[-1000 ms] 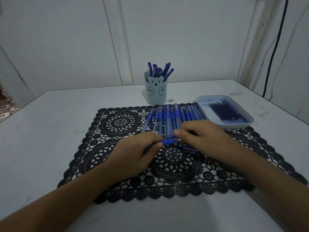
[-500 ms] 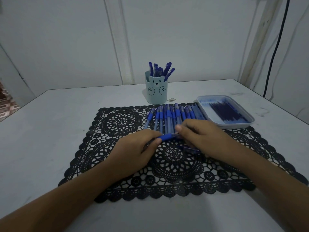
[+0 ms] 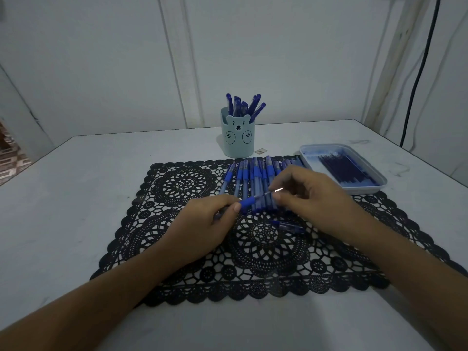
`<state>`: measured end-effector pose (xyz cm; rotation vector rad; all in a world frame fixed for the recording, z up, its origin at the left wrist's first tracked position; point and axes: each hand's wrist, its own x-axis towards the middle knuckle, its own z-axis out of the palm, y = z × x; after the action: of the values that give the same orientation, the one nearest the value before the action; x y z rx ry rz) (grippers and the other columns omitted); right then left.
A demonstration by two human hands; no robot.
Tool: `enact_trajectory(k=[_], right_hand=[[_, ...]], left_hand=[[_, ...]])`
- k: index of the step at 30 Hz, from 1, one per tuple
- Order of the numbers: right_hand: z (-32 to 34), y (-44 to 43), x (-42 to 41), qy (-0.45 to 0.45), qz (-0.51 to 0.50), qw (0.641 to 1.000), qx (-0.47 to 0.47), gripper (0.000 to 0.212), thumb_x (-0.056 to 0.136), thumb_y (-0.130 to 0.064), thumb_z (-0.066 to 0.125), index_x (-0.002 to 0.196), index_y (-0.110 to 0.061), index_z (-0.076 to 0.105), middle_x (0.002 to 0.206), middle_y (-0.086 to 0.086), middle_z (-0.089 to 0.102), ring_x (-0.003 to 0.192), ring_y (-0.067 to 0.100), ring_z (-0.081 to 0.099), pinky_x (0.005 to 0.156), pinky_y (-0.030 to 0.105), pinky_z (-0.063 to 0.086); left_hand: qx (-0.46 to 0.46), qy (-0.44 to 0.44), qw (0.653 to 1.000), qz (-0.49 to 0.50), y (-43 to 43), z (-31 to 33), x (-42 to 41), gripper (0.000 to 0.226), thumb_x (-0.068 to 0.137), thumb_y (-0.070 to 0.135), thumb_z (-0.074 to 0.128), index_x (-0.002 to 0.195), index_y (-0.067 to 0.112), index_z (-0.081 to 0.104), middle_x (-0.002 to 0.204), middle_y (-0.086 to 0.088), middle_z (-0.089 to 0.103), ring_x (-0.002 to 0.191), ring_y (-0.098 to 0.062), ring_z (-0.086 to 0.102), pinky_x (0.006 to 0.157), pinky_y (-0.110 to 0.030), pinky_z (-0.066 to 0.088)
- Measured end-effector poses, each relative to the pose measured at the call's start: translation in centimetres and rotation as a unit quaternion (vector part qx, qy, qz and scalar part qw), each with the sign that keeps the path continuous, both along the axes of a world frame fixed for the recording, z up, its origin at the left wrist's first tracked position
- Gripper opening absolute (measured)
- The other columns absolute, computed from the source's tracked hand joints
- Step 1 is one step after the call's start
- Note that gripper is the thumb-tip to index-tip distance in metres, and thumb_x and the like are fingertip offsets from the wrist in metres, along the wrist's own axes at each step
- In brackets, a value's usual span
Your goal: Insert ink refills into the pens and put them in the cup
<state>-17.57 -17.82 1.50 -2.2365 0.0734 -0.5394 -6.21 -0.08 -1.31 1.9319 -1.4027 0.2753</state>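
Table (image 3: 76,203) on the left, black lace mat (image 3: 177,188) spread across the middle of it. The left hand (image 3: 202,224) was over the mat, fingers curled round a pen (image 3: 249,200), thumb pressed by its blue grip, barrel angled up to the right. Behind it at the mat's far edge stood the bear cup (image 3: 238,139), upright, with a bunch of blue pens (image 3: 244,106) poking out of the top. Just in front of the cup lay the row of pens (image 3: 255,177), side by side on the mat. The held pen was just above that row, clear of the cup. The right hand (image 3: 311,201) met it from the other side, thumb and forefinger pinching its front end, where a thin bright tip (image 3: 277,190) showed. Below that hand one loose pen piece (image 3: 288,226) lay on the mat. Further right was the tray (image 3: 359,190) at the mat's corner, dark refills (image 3: 347,171) lying inside. A black cable (image 3: 417,72) ran down the wall.
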Motion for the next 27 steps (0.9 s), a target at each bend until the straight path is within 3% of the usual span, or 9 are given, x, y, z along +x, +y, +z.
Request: enact_trajectory(k=[4,9,13,18,23,25,27], right_hand=[[0.1,-0.8,0.2,-0.006,-0.044,0.999,0.012,0.014,0.084,-0.017,0.063,0.084,-0.029,0.055,0.078,-0.008,0.059,0.069,0.004,0.055,0.064,0.011,0.044],[-0.4,-0.8,0.1,0.089,-0.025,0.976,-0.197,0.008,0.086,-0.021,0.061,0.091,-0.028,0.062,0.084,-0.017,0.054,0.079,0.001,0.052,0.068,0.005,0.035],[-0.6,-0.6,0.2,0.123,0.015,0.959,-0.257,0.018,0.088,-0.018,0.058,0.102,-0.023,0.066,0.09,-0.015,0.05,0.082,0.0,0.048,0.072,0.006,0.033],[-0.2,-0.7,0.0,0.122,0.011,0.972,-0.2,0.024,0.088,-0.02,0.056,0.11,-0.03,0.062,0.088,-0.021,0.054,0.08,-0.001,0.053,0.065,0.001,0.038],[0.5,-0.4,-0.2,0.066,-0.053,0.991,-0.106,0.025,0.092,-0.015,0.044,0.099,-0.032,0.061,0.086,-0.019,0.058,0.076,0.015,0.061,0.064,0.018,0.046],[0.8,0.1,-0.3,0.057,-0.044,0.995,-0.062,0.021,0.093,-0.02,0.045,0.097,-0.032,0.061,0.083,-0.012,0.063,0.071,0.015,0.059,0.064,0.023,0.047],[0.8,0.7,-0.3,0.066,-0.006,0.997,-0.041,0.014,0.09,-0.03,0.05,0.095,-0.032,0.063,0.079,-0.01,0.064,0.066,0.008,0.056,0.063,0.019,0.046]], left_hand=[[-0.012,0.039,0.998,0.046,-0.1,-0.1,0.3,0.015,0.091,0.018,0.051,0.09,0.015,0.066,0.055,0.01,0.052,0.05,0.0,0.047,0.047,-0.006,0.033],[-0.014,0.029,0.998,0.052,-0.1,0.0,0.1,0.015,0.09,0.017,0.051,0.089,0.014,0.066,0.054,0.018,0.047,0.051,0.003,0.047,0.049,-0.005,0.032],[-0.013,0.003,1.0,0.026,-0.1,0.1,0.0,0.023,0.09,0.025,0.048,0.094,0.011,0.066,0.06,0.021,0.047,0.055,0.005,0.048,0.05,-0.003,0.032],[-0.019,-0.018,1.0,0.009,-0.1,0.0,0.1,0.032,0.089,0.031,0.041,0.096,0.012,0.066,0.065,0.022,0.049,0.058,0.001,0.05,0.052,-0.005,0.036],[-0.014,-0.03,0.999,0.005,-0.1,-0.1,0.1,0.032,0.09,0.032,0.041,0.096,0.013,0.065,0.067,0.023,0.048,0.057,-0.001,0.048,0.052,-0.008,0.036],[-0.006,-0.033,0.999,0.004,-0.1,-0.1,0.0,0.032,0.09,0.033,0.04,0.097,0.014,0.065,0.068,0.022,0.049,0.058,-0.002,0.048,0.053,-0.01,0.038],[0.005,-0.041,0.999,0.004,-0.1,-0.1,0.0,0.032,0.09,0.034,0.04,0.097,0.015,0.065,0.069,0.023,0.048,0.057,0.001,0.047,0.054,-0.008,0.036]])
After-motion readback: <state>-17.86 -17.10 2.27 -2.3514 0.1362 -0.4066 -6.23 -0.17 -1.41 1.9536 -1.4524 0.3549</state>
